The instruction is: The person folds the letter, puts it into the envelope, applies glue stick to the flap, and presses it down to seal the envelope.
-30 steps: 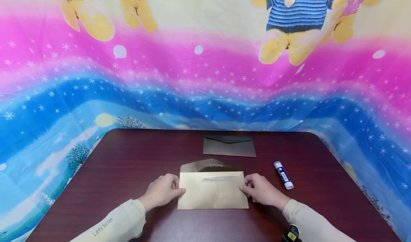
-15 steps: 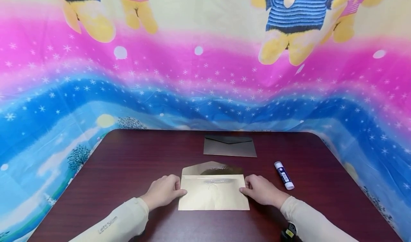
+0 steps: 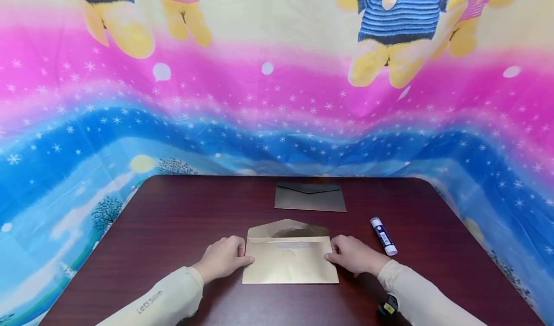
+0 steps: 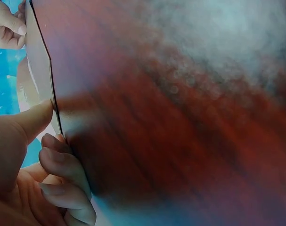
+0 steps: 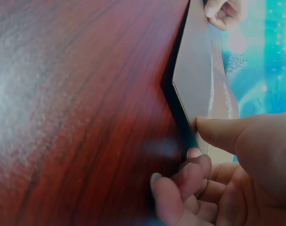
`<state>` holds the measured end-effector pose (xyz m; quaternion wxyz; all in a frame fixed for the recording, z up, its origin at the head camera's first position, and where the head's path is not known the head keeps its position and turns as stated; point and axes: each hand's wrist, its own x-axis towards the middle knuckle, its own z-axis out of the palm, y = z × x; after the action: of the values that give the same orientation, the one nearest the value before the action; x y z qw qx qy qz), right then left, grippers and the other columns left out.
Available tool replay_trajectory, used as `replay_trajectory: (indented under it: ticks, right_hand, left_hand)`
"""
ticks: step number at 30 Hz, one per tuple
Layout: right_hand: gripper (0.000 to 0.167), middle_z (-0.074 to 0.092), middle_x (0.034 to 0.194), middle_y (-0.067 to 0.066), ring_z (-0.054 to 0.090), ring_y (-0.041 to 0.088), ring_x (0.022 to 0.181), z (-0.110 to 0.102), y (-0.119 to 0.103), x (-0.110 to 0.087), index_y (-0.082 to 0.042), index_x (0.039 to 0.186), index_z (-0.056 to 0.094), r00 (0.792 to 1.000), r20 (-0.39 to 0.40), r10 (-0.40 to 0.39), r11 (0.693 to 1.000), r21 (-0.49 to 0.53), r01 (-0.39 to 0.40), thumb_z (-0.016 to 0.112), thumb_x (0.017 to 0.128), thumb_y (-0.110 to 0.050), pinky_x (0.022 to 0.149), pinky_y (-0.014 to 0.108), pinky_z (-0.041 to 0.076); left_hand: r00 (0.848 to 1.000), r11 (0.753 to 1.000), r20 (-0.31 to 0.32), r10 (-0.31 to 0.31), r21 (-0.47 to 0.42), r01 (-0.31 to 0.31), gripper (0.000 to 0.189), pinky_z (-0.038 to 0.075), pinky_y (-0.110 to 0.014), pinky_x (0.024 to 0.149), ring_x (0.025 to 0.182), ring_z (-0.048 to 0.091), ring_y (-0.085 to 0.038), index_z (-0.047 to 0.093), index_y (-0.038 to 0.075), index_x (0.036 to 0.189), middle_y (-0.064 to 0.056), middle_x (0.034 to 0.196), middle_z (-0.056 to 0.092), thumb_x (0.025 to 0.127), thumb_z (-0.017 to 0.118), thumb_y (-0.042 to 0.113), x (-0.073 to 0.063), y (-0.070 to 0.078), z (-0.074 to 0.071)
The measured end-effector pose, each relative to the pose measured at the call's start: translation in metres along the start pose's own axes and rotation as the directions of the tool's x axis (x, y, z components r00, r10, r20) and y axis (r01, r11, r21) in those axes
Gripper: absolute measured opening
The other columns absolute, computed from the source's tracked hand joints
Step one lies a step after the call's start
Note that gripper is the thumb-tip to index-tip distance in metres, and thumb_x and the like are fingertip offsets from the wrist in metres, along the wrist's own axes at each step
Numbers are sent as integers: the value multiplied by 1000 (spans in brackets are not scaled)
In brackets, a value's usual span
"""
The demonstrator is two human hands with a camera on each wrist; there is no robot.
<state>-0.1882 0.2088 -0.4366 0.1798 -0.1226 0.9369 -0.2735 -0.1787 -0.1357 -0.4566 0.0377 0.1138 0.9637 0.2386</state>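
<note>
A gold envelope (image 3: pixel 290 266) lies in front of me with its pointed flap (image 3: pixel 277 229) raised away from me. A shiny smear shows on the flap and another along the body just below the fold. My left hand (image 3: pixel 222 257) pinches the left side edge, thumb on top and fingers beneath. On the opposite edge, my right hand (image 3: pixel 356 256) grips in the same way. Both wrist views show thumb and curled fingers at the envelope's edge, close over the table, with the envelope (image 5: pixel 192 70) seen almost edge-on in the right one.
A dark grey-brown envelope (image 3: pixel 310 198) with its flap folded down lies farther back on the dark red wooden table (image 3: pixel 195 206). Right of my right hand lies a glue stick (image 3: pixel 383 236) with a navy label. A patterned cloth (image 3: pixel 277 105) hangs behind the table.
The gold envelope has shifted slightly to the right and a little nearer, both hands moving with it. Its flap now catches more light. The dark envelope and glue stick stay put.
</note>
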Motion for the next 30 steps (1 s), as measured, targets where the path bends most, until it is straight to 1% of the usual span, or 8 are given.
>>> replay_trajectory:
  ticks: [4,9,13,17,20,24,26,30]
  right_hand:
    - [34,52,58,4,50,15,38,1,0,-1,-11,72,50,1000,-22,6,1000,-6,-6,71,94,-25,39,29,47]
    - [35,50,55,0,49,11,36,2,5,-2,-12,68,49,996,-62,-59,998,7,59,72,92,-23,37,28,47]
    - [36,49,54,-2,48,10,36,2,9,-3,-12,69,49,994,-65,-91,995,37,94,73,92,-25,38,28,46]
    - [36,48,55,-4,48,10,40,-5,9,-8,-12,71,50,994,-54,-94,992,73,98,71,94,-30,41,28,45]
    - [35,47,57,-5,49,9,46,-16,10,-13,-12,73,52,990,-99,-102,992,70,109,67,97,-32,45,27,44]
    - [28,51,60,-2,52,10,51,-38,16,-18,-12,80,58,968,-231,-103,992,51,118,65,99,-31,49,26,46]
    - [25,56,64,1,54,11,53,-49,21,-21,-12,86,62,949,-300,-100,993,37,116,64,100,-32,51,27,47]
    - [24,65,76,5,56,14,62,-67,36,-26,-12,96,65,903,-424,-65,998,-15,65,62,101,-35,56,27,46]
  left_hand:
    - [1000,1000,-7,-1,2,1,43,31,-28,48,51,40,-9,49,20,63,10,53,40,81,81,42,1,-1,2]
    - [1000,1000,-2,-15,-1,15,43,31,-29,48,51,41,-10,49,21,63,9,54,43,80,82,43,3,-1,3]
    - [1000,1000,3,-22,0,22,43,30,-29,48,51,41,-10,49,21,63,9,54,43,80,82,44,3,0,3]
    - [999,999,9,-31,-9,31,43,30,-28,47,51,41,-9,50,21,63,9,54,43,82,79,47,2,1,1]
    - [999,999,14,-43,-28,43,43,31,-28,47,51,42,-9,52,21,64,9,54,43,85,75,49,1,3,-3]
    - [999,997,-5,-47,-57,46,38,32,-29,46,50,43,-9,54,22,65,9,52,47,89,71,47,1,6,-10]
    - [999,996,-22,-47,-72,45,34,32,-30,46,49,44,-9,56,24,67,9,51,47,92,69,43,1,8,-14]
    - [998,994,-56,-31,-105,25,25,35,-29,47,49,45,-9,60,26,73,10,54,51,94,68,36,3,12,-16]
